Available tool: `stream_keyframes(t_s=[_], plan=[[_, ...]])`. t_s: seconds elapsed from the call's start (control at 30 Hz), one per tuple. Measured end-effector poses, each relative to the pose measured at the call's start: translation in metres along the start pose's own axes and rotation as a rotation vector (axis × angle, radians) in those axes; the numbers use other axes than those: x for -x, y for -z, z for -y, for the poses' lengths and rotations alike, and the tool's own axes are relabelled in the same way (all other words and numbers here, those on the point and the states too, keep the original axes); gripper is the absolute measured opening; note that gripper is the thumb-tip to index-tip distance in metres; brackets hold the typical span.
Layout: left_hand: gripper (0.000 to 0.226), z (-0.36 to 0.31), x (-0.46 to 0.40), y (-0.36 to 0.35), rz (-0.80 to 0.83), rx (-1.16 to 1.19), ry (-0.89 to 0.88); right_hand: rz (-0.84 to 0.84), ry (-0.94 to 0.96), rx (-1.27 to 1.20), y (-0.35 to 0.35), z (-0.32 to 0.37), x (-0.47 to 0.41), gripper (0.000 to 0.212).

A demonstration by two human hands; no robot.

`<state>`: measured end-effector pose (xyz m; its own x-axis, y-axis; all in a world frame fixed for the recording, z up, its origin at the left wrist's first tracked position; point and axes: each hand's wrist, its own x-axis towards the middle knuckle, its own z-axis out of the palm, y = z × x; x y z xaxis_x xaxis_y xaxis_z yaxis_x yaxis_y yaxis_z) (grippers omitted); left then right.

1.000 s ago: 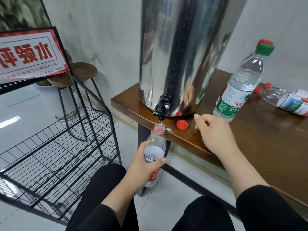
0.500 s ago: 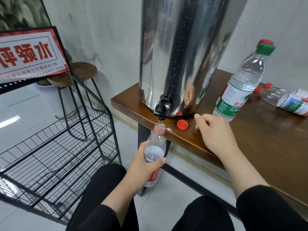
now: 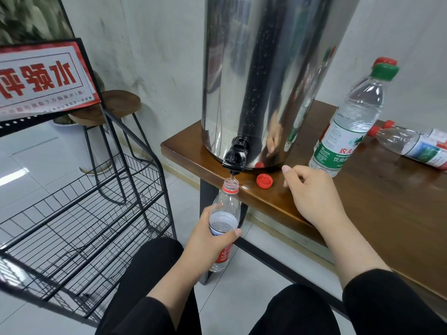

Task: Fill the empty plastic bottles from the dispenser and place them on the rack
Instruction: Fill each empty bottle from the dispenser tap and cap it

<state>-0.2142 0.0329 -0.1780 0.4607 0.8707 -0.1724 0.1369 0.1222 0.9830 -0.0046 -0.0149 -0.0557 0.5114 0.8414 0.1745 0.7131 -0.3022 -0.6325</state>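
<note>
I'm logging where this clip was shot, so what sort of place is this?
Probably a self-serve drinking-water point in an office or lobby. A tall stainless steel dispenser stands on a wooden bench, beside a black wire rack with a red-and-white Chinese sign.

Left hand [image 3: 210,238] gripping open bottle [image 3: 226,209] under dispenser [image 3: 268,76] tap [image 3: 235,158], right hand [image 3: 312,194] on table [image 3: 387,213]

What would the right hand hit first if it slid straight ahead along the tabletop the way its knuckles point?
Probably the steel dispenser base, just beyond the right hand. The loose red cap lies slightly left of that line and may be brushed; depth is hard to judge.
</note>
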Motion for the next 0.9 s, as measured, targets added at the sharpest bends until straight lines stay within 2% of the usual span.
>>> stream_keyframes(t_s=[0.9], plan=[[0.062, 0.0056, -0.0036, 0.0011, 0.013, 0.001, -0.006, 0.002, 0.018, -0.006, -0.0008, -0.0017, -0.0005, 0.046]])
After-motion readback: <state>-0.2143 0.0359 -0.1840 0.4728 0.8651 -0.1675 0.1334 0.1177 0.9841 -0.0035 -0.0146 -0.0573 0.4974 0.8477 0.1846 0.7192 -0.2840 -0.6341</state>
